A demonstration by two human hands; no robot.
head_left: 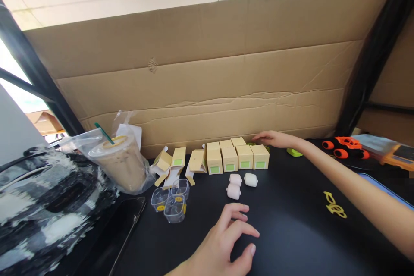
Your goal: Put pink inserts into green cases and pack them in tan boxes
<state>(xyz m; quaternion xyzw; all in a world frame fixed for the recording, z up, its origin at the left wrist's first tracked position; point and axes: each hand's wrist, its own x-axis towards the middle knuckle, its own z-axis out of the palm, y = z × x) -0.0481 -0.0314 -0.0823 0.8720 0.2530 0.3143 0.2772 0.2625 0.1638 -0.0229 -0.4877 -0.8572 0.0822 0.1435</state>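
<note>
The row of closed yellow cartons [237, 158] with green labels stands against the foot of the cardboard wall [207, 73], and the right hand [274, 139] lies at its far right corner, fingers stretched flat and close together, tips just behind the end carton [260, 156]; whether they pinch anything there is hidden. Working in that narrow gap between row and wall seems to call for a low, level wrist, so the forearm does not nudge the cartons out of line. The left hand [226, 237] rests in front of the row on the black tabletop [291, 233], fingers loosely spread and curled, holding nothing, just short of three small white rollers [239, 183]. Left of the row lie opened cartons [176, 161] tipped on their sides, clear plastic shells [171, 202] and an iced drink in a bag [121, 161], so that side is crowded. Right of the row there is a green piece [294, 152], an orange and black toy [346, 147] and a yellow cut-out [334, 206], well apart; the widest bare room is in front of the row
</note>
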